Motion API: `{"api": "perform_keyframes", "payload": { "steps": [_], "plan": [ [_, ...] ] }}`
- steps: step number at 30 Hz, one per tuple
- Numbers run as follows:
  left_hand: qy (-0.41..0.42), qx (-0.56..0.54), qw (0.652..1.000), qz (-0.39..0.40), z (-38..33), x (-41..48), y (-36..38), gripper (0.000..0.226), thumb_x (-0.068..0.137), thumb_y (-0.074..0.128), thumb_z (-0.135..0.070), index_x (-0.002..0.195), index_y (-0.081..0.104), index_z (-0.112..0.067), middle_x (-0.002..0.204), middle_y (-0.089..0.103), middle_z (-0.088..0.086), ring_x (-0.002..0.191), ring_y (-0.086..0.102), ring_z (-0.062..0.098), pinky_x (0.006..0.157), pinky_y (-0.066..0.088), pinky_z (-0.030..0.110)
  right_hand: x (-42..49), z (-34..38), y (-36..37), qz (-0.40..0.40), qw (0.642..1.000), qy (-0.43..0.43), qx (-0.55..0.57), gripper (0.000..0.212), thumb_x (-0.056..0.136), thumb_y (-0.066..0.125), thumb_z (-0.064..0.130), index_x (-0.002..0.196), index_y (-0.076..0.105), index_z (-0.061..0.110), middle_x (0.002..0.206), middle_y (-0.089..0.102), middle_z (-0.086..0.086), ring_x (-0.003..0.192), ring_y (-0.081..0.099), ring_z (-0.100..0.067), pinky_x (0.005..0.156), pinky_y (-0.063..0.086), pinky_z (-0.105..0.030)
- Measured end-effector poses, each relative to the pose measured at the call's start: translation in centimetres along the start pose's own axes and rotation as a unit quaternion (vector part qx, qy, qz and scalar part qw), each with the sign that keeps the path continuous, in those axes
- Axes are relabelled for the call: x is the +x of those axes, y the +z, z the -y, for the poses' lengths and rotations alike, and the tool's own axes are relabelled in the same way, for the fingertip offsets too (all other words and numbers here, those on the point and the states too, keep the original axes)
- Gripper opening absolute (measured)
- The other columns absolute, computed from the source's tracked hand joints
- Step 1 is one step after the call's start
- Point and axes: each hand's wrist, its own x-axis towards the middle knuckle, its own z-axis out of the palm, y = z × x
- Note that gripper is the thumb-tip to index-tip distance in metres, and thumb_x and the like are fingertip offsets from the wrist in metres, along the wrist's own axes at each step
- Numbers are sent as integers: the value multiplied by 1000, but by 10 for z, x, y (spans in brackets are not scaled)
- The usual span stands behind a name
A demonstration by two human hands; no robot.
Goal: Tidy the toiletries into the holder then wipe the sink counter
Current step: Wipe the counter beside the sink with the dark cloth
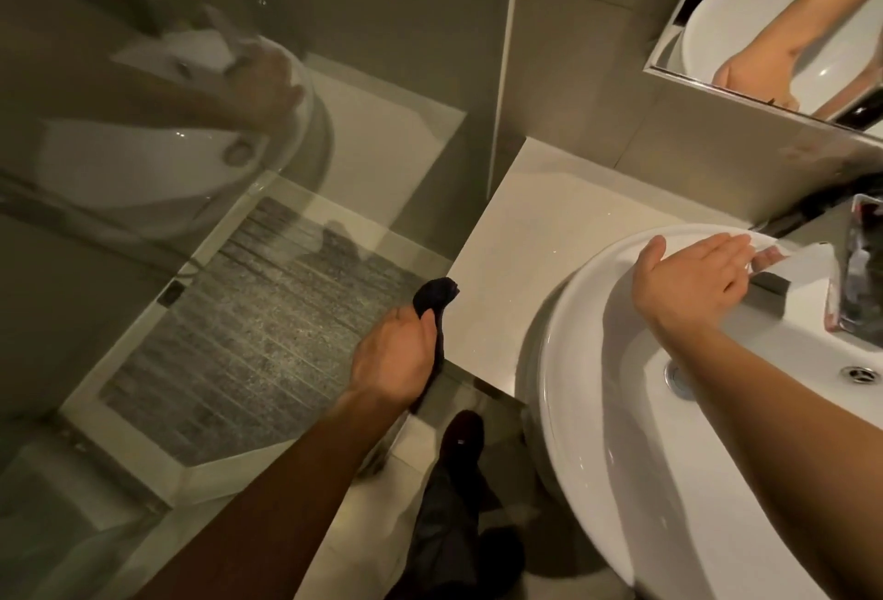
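Note:
My left hand [394, 358] grips a dark cloth [434, 300] just off the left edge of the white counter [530, 236]; the cloth sticks up past my fingers and hangs below my palm. My right hand [693, 279] lies over the far rim of the round white basin [587, 408], fingers stretched toward a white packet [791, 267] on a dark-edged tray [769, 281] beside the chrome tap [855, 274]. The fingertips touch the packet; whether they grasp it is unclear. No holder shows.
A glass shower partition [239, 265] stands close on the left, reflecting the basin. A mirror [783, 25] hangs at the upper right. The basin drain [678, 377] lies under my right forearm. My dark shoe [461, 432] is on the floor below.

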Motion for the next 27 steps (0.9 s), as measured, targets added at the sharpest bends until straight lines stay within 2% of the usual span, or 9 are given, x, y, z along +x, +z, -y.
{"api": "perform_keyframes", "payload": {
  "steps": [5, 7, 9, 11, 17, 20, 23, 25, 27],
  "plan": [
    [53, -98, 994, -12, -55, 37, -20, 44, 106, 26, -43, 119, 55, -13, 108, 62, 7, 91, 62, 26, 83, 53, 47, -2, 2, -3, 13, 1000, 6, 6, 86, 100, 25, 53, 156, 8, -9, 167, 7, -26, 156, 6, -37, 125, 12, -49],
    [78, -115, 990, -6, -81, 64, -21, 44, 107, 26, -42, 119, 55, -12, 110, 60, 7, 88, 58, 24, 78, 49, 43, -3, 3, -3, 14, 1000, 6, 4, 85, 100, 24, 54, 157, 8, -8, 167, 7, -26, 156, 6, -37, 125, 12, -49],
    [118, -97, 988, -10, -106, 92, -20, 43, 107, 27, -40, 117, 56, -10, 110, 59, 8, 89, 55, 25, 76, 42, 39, -3, 2, -3, 12, 1000, 7, -1, 86, 100, 24, 54, 157, 8, -8, 167, 8, -26, 156, 7, -37, 125, 12, -48],
    [166, -82, 983, -7, -129, 121, -21, 42, 107, 27, -39, 115, 57, -10, 108, 60, 8, 93, 57, 28, 80, 46, 42, -3, 3, -4, 12, 1000, 7, -4, 85, 100, 26, 53, 157, 8, -8, 167, 8, -27, 156, 7, -37, 126, 12, -48],
    [348, 36, 936, 27, -191, 212, -18, 31, 105, 26, -37, 106, 53, -22, 104, 57, -2, 104, 52, 23, 103, 34, 43, -1, 5, -6, 11, 1000, 8, -17, 84, 101, 30, 51, 158, 7, -6, 167, 6, -25, 157, 4, -35, 126, 9, -47],
    [436, 90, 895, 23, -205, 249, 4, 37, 105, 31, -37, 130, 54, -23, 130, 54, -2, 131, 42, 24, 117, 20, 43, 1, 6, -7, 14, 999, 9, -31, 83, 101, 30, 52, 158, 5, -4, 168, 3, -23, 157, 1, -34, 126, 8, -46],
    [503, 118, 856, 14, -204, 266, 33, 45, 106, 37, -33, 148, 46, -22, 153, 46, -1, 141, 38, 26, 118, 26, 42, 2, 6, -5, 12, 999, 7, -39, 83, 101, 30, 52, 159, 5, -3, 169, 1, -22, 157, -1, -33, 126, 8, -46],
    [519, 84, 848, 56, -200, 270, 49, 46, 107, 38, -32, 150, 45, -20, 158, 42, 3, 145, 36, 27, 119, 29, 42, 3, 6, -3, 6, 999, 8, -44, 83, 101, 30, 51, 159, 6, -3, 168, 3, -22, 157, 1, -33, 126, 10, -46],
    [511, 61, 853, 87, -195, 274, 58, 49, 107, 37, -37, 154, 39, -22, 164, 30, 1, 151, 25, 24, 123, 22, 41, 4, 4, 0, 0, 999, 11, -45, 83, 100, 30, 51, 158, 9, -4, 168, 6, -23, 157, 3, -34, 125, 12, -47]
  ]
}}
